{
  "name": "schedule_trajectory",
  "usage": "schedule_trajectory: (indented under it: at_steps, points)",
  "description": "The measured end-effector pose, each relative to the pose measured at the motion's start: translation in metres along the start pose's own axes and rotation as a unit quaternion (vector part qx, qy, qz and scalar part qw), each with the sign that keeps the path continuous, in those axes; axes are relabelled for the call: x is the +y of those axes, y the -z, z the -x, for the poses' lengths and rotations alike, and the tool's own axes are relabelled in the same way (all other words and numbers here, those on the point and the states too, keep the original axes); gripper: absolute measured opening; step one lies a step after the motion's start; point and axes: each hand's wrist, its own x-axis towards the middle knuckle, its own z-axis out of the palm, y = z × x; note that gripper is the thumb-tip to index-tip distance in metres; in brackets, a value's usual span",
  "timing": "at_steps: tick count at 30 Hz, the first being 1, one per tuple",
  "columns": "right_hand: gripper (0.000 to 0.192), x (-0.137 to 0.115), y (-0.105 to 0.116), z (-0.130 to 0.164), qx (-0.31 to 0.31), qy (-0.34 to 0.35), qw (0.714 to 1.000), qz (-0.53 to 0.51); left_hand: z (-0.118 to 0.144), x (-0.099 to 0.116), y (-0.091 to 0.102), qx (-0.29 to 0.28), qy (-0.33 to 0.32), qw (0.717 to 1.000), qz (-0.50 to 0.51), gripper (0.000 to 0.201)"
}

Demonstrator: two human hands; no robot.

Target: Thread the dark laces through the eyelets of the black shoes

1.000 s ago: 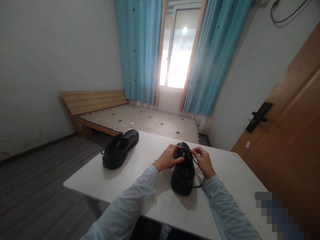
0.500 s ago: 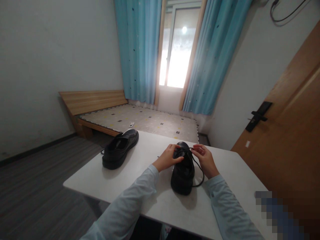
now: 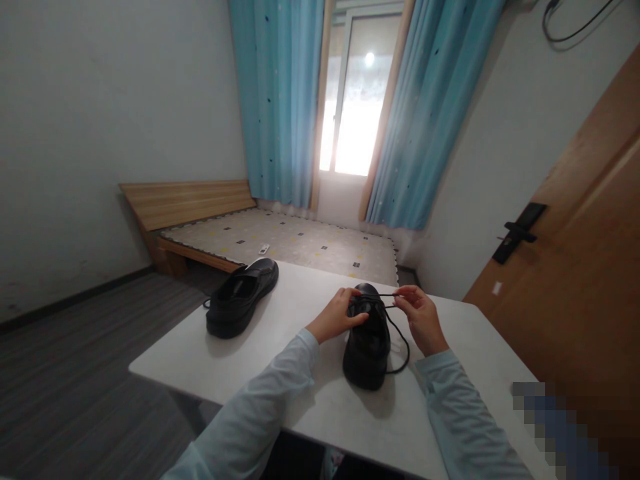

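Observation:
A black shoe (image 3: 367,353) stands on the white table, its toe pointing away from me. My left hand (image 3: 340,313) grips the shoe's upper from the left, thumb across the tongue area and fingers near the toe. To the right, my right hand (image 3: 420,317) pinches a black shoelace (image 3: 383,295), which stretches tight from the shoe's front. A loose length of lace curves down beside the shoe's right side onto the table. The other black shoe (image 3: 240,300) sits at the table's far left, with a bit of lace showing behind it.
The white table (image 3: 300,280) has edges close to both forearms. Beyond it lies a bed (image 3: 310,240) with a small white remote (image 3: 264,249) on it. A wooden door (image 3: 575,233) stands at right, blue curtains (image 3: 280,100) hang by the window.
My right hand has moved a little to the right, drawing the shoelace out straight from the shoe. My left hand stays on the shoe.

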Motion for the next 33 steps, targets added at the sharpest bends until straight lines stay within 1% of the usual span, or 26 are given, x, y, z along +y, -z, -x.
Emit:
schedule_trajectory:
  at_steps: [3,7,9,12,14,16,20,22,26,29,33]
  points:
    - [0.019,0.001,0.004,-0.002,-0.001,0.028,0.997,0.067,0.0,0.0,0.0,-0.004,0.003,1.0,0.0,0.047]
    - [0.017,0.0,0.01,-0.005,-0.01,0.053,0.986,0.156,0.0,-0.001,0.0,-0.003,0.002,1.0,-0.002,0.047]
    - [0.017,0.0,0.014,-0.006,-0.025,0.065,0.974,0.215,0.0,-0.001,0.0,-0.001,-0.001,1.0,-0.005,0.046]
    - [0.018,0.0,0.018,-0.006,-0.065,0.09,0.947,0.302,-0.001,-0.002,0.0,0.001,-0.009,1.0,-0.011,0.046]
    - [0.02,0.002,0.019,-0.006,-0.087,0.108,0.932,0.335,-0.001,-0.003,0.0,0.003,-0.011,1.0,-0.012,0.046]
    - [0.023,0.005,0.02,-0.007,-0.09,0.117,0.922,0.359,-0.001,-0.003,-0.001,0.003,-0.01,1.0,-0.011,0.046]
    - [0.03,0.014,0.023,-0.009,-0.078,0.115,0.912,0.385,-0.001,-0.003,0.0,0.003,-0.01,1.0,-0.011,0.045]
    - [0.03,0.017,0.026,-0.011,-0.071,0.118,0.912,0.387,-0.001,-0.003,0.0,0.004,-0.009,1.0,-0.01,0.045]
    - [0.026,0.019,0.033,-0.012,-0.028,0.114,0.908,0.401,-0.001,-0.001,0.002,0.004,-0.004,1.0,-0.016,0.046]
    - [0.026,0.018,0.038,-0.013,0.005,0.088,0.902,0.422,0.0,0.0,0.002,0.001,-0.002,1.0,-0.021,0.045]
    - [0.027,0.015,0.044,-0.014,0.057,0.029,0.888,0.455,0.0,0.0,0.003,-0.001,-0.001,1.0,-0.028,0.045]
